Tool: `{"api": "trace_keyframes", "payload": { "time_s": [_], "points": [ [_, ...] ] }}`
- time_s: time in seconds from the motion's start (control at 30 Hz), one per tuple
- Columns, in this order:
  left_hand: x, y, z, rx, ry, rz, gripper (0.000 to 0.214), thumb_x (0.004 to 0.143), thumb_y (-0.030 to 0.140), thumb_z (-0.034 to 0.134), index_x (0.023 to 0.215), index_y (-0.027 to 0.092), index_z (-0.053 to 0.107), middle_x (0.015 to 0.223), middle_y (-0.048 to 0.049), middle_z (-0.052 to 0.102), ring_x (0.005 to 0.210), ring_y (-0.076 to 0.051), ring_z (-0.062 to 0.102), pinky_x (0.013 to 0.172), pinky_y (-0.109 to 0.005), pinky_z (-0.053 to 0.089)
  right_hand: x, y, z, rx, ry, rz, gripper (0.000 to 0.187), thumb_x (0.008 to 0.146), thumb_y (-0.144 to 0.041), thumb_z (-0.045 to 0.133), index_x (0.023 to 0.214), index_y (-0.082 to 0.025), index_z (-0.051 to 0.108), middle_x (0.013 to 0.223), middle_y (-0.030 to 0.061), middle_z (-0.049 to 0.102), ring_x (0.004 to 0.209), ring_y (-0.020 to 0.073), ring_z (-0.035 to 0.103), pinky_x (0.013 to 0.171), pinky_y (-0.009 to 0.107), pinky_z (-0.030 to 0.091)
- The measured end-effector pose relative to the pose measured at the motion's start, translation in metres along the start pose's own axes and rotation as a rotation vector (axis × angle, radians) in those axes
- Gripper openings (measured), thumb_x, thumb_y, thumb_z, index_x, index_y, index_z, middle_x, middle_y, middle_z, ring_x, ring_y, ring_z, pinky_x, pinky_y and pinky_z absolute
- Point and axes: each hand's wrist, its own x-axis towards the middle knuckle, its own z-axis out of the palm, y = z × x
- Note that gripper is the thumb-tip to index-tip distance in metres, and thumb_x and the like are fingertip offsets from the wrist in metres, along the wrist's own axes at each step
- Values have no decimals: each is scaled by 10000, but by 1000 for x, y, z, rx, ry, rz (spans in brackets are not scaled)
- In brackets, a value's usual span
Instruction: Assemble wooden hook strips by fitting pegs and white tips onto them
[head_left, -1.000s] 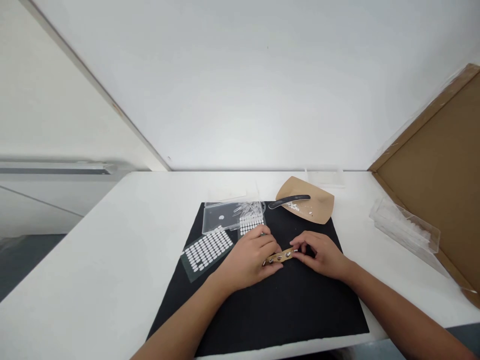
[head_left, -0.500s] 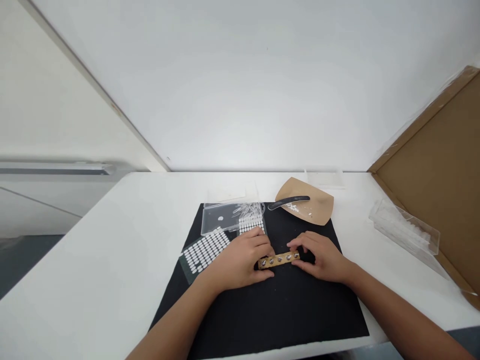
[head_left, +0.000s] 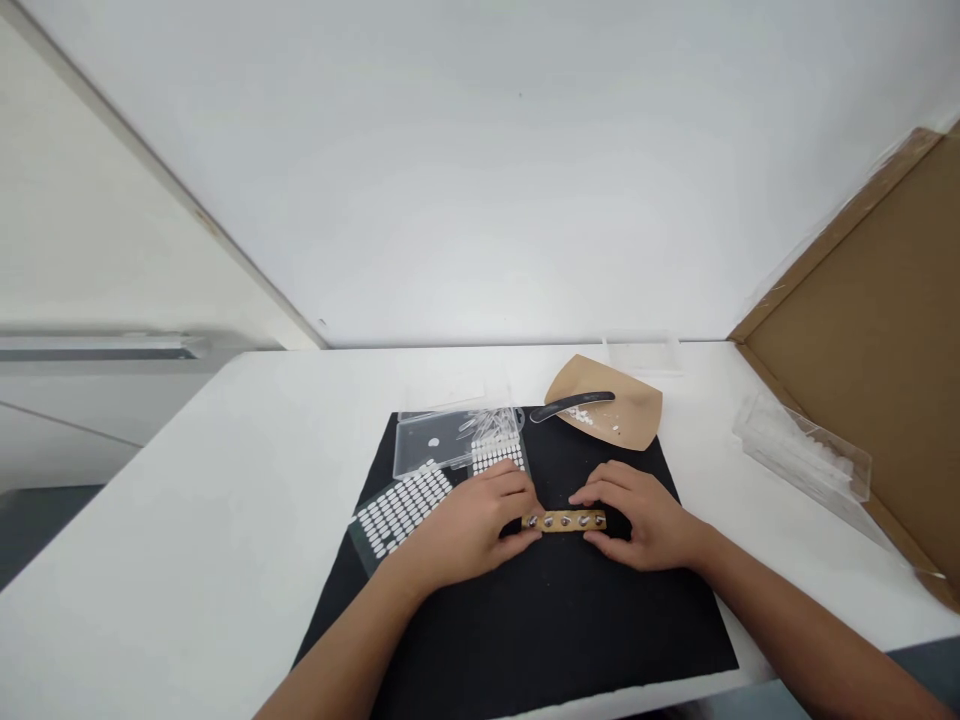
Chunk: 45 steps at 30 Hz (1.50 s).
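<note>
A narrow gold-coloured strip (head_left: 556, 521) with several small silver pegs lies level on the black mat (head_left: 555, 620). My left hand (head_left: 480, 520) has its thumb and fingertips closed around the strip's left end. At the opposite end is my right hand (head_left: 637, 515), its thumb and fingers spread on either side of the strip; whether they touch it I cannot tell. Beside my left hand sits a dark card with rows of white oval stickers (head_left: 401, 510). A second sheet of white ovals (head_left: 497, 453) is partly hidden behind that hand.
Beyond the hands lies a clear plastic case (head_left: 427, 445) holding clear slivers. A dark curved nail file (head_left: 574, 403) rests across a tan sheet (head_left: 637, 405) bearing small white bits. To the right stand a clear box (head_left: 810, 455) and a cardboard panel (head_left: 862, 280).
The strip has turned from a slight tilt to level and shifted a little right. My left thumb has closed in on its left end. The whole view has shifted slightly.
</note>
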Motion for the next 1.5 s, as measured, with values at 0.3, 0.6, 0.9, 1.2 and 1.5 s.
{"api": "trace_keyframes", "payload": {
  "time_s": [0.3, 0.6, 0.9, 1.2, 1.5],
  "points": [
    [1, 0, 2, -44, 1, -41, 59, 1010, 242, 707, 1025, 213, 755, 952, -50, 719, 928, -220, 643, 842, -337, 532, 8, -5, 16, 105, 91, -53, 406, 1011, -240, 708, 1407, -265, 624, 1246, 91, 743, 1146, 239, 695, 999, 413, 596],
    [2, -1, 10, -101, 32, -92, 78, 1004, 274, 738, 1025, 202, 760, 974, -52, 753, 967, -230, 648, 858, -347, 517, 9, 0, 22, 147, 110, -64, 337, 1048, -209, 676, 1377, -272, 644, 1108, 54, 792, 973, 200, 734, 855, 356, 598],
    [2, -4, 10, -150, 16, -102, 88, 991, 291, 764, 1003, 205, 782, 965, -49, 765, 935, -219, 656, 868, -342, 495, 6, 3, 20, 153, 76, -20, 290, 1024, -266, 724, 1309, -273, 672, 1107, 46, 791, 990, 206, 754, 871, 351, 570],
    [4, -2, 8, -190, 20, -108, 45, 991, 242, 758, 984, 208, 788, 939, -33, 779, 914, -208, 664, 867, -336, 477, 8, 2, 16, 170, 54, 2, 161, 1056, -264, 670, 1213, -268, 705, 1056, 32, 804, 914, 182, 751, 818, 324, 562],
    [5, 0, 9, -215, 45, -72, 55, 1016, 224, 731, 998, 214, 782, 936, -20, 791, 867, -185, 678, 915, -355, 458, 8, 1, 18, 149, 62, 44, 119, 1048, -256, 694, 1167, -257, 701, 1019, 18, 795, 881, 172, 733, 816, 322, 524]
  ]
}}
